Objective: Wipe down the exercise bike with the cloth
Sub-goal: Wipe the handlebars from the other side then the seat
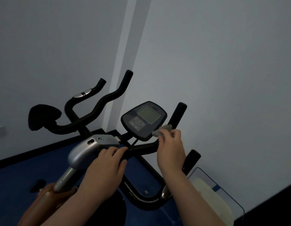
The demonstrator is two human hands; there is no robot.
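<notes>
The exercise bike (86,149) fills the middle of the head view, with black curved handlebars (107,97) and a dark console (144,119) carrying a pale screen. My right hand (170,147) pinches a small grey cloth (162,130) against the console's lower right edge, beside the upright right grip (178,115). My left hand (107,167) grips the black bar just below the console, next to the silver stem housing.
A pale wall corner stands close behind the bike. The floor (19,176) is blue with a black skirting line. A clear container (213,198) with something pale in it sits at the lower right. A brown frame part (43,203) shows lower left.
</notes>
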